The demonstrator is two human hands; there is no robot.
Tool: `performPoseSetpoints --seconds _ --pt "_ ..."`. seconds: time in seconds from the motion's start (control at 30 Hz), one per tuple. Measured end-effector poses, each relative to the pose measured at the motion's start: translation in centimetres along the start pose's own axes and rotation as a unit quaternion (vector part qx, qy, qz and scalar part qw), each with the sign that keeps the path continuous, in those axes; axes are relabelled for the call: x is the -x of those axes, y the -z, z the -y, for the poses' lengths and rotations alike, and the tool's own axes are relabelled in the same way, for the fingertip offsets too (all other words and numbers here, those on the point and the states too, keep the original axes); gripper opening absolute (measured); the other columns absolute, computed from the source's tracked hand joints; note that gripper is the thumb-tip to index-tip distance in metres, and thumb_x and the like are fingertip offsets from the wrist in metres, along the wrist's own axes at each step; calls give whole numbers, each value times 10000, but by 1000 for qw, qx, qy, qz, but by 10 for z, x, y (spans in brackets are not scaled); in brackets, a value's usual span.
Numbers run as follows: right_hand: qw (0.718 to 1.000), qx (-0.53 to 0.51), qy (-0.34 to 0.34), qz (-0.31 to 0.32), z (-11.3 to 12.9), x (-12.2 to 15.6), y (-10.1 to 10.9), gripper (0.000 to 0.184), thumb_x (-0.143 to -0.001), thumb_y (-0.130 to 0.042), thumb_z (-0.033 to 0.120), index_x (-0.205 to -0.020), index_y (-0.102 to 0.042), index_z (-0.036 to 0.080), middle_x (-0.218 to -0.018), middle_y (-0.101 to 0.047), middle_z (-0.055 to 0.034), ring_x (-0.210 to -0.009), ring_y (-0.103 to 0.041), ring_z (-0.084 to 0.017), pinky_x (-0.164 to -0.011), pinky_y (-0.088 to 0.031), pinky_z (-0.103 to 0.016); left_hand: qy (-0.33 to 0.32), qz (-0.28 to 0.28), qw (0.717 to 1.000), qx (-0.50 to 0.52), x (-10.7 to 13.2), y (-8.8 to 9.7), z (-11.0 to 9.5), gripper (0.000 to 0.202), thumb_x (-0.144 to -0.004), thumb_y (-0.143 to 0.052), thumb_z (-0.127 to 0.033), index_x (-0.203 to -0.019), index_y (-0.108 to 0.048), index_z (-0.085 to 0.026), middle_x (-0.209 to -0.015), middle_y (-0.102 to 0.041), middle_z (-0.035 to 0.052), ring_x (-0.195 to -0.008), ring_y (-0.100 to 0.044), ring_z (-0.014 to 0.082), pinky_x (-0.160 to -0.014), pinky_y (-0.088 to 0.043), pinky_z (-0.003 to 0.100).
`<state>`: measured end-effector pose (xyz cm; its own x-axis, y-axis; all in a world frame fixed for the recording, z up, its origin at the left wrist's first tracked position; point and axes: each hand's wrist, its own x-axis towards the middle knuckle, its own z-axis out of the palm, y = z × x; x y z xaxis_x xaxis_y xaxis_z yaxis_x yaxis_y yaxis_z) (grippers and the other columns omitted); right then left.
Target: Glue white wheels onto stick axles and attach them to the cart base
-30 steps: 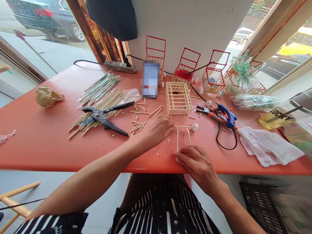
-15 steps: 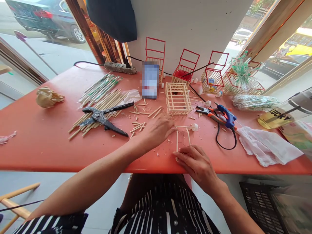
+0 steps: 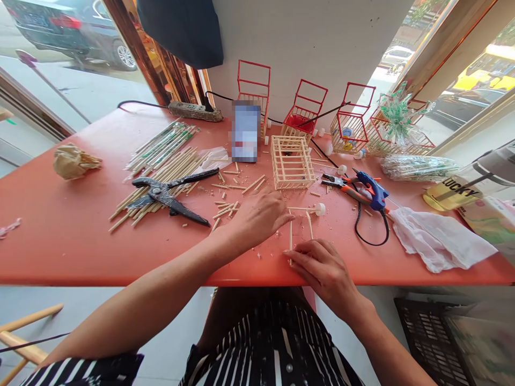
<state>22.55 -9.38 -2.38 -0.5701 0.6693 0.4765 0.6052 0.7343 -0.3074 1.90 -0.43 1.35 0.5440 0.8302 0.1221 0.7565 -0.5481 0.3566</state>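
My left hand [image 3: 259,214] rests on the red table [image 3: 80,236], fingers curled down onto the far end of a small frame of thin wooden sticks [image 3: 301,228]. A stick with a white foam ball [image 3: 321,209] lies across the frame's top. My right hand [image 3: 322,268] presses its fingertips together on the frame's near end at the table's front edge. A finished pale stick cage [image 3: 293,162] stands just beyond the frame.
Black shears [image 3: 169,194] lie on a pile of loose sticks [image 3: 161,177] at left, with a crumpled paper ball [image 3: 72,162] further left. A blue glue gun [image 3: 372,188], orange-handled pliers [image 3: 341,185] and a white cloth [image 3: 438,241] sit at right. Red-framed cages [image 3: 306,110] line the wall.
Both hands stay on the stick frame; the left hand has shifted slightly toward it. The view has drifted a little.
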Motion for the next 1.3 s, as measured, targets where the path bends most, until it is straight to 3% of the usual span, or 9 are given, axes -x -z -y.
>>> performPoseSetpoints --seconds 0.43,0.57,0.67,0.8,0.97,1.1,1.3 --pt "999 -28 -20 10 -1 0 0 197 -999 -608 195 -1152 -731 181 -1020 -695 -87 -930 -612 -207 -827 -531 -358 -5 -20 1000 -4 2 -2 0 290 -986 -595 -342 -896 -776 -133 -948 -718 118 -950 -648 277 -882 -499 425" --pt "995 -80 -51 -24 -6 6 14 311 -1006 -593 180 -1300 -675 238 -1112 -673 -74 -1009 -628 -192 -862 -539 -330 -11 -21 1000 -6 2 -2 -1 282 -975 -614 -344 -886 -768 -125 -934 -720 117 -935 -649 277 -876 -498 427" --pt "992 -54 -92 -61 -14 15 28 358 -985 -611 130 -1302 -675 283 -1099 -663 -53 -1013 -636 -182 -869 -530 -316 -11 -15 1000 -19 2 0 -2 312 -978 -607 -365 -872 -763 -117 -930 -719 122 -928 -645 282 -872 -499 437" --pt "994 -12 -105 -22 -23 27 35 302 -969 -654 176 -1252 -687 273 -1089 -685 -47 -999 -640 -198 -871 -523 -336 -1 -14 1000 -17 2 0 -2 314 -980 -603 -378 -874 -763 -130 -942 -721 122 -950 -648 284 -874 -504 434" --pt "994 -9 -104 36 -23 28 30 235 -971 -663 214 -1204 -669 238 -1062 -712 -45 -980 -635 -201 -866 -515 -348 0 -14 1000 -16 1 -2 0 310 -982 -591 -382 -876 -760 -144 -952 -723 115 -968 -650 280 -871 -503 413" --pt "994 -20 -96 45 -22 23 27 132 -993 -627 210 -1115 -674 225 -1013 -713 -41 -955 -636 -194 -854 -507 -346 4 0 1000 -22 0 1 0 326 -996 -566 -377 -882 -761 -142 -971 -725 120 -973 -651 279 -907 -494 423" --pt "995 -22 -82 44 -24 23 25 121 -994 -627 204 -1102 -678 227 -1009 -700 -47 -956 -631 -192 -849 -506 -342 -8 -12 1000 -23 0 0 2 318 -996 -565 -367 -882 -760 -143 -947 -726 121 -944 -647 260 -914 -485 409"
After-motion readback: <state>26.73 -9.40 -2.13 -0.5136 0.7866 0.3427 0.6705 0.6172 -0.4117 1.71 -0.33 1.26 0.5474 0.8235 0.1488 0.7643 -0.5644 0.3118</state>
